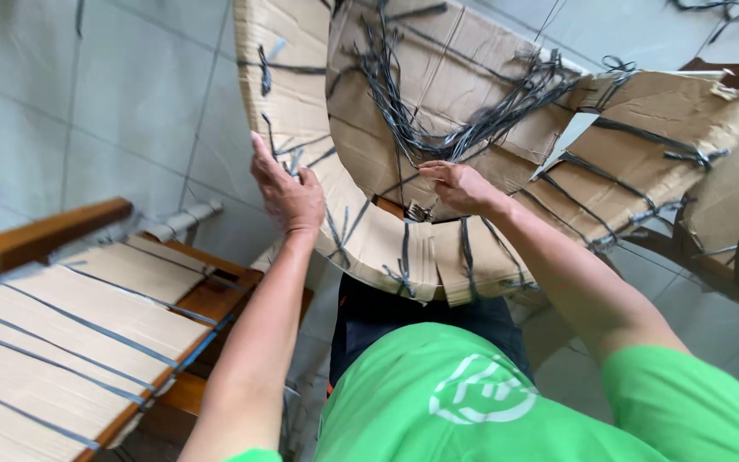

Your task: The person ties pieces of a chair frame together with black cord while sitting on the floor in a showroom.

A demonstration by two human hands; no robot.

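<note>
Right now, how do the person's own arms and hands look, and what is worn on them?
Both hands, left hand and right hand, are bare: no gloves, and no rings or watch that I can see. The forearms are uncovered. A bright green short-sleeved shirt with a white chest emblem is worn.
</note>
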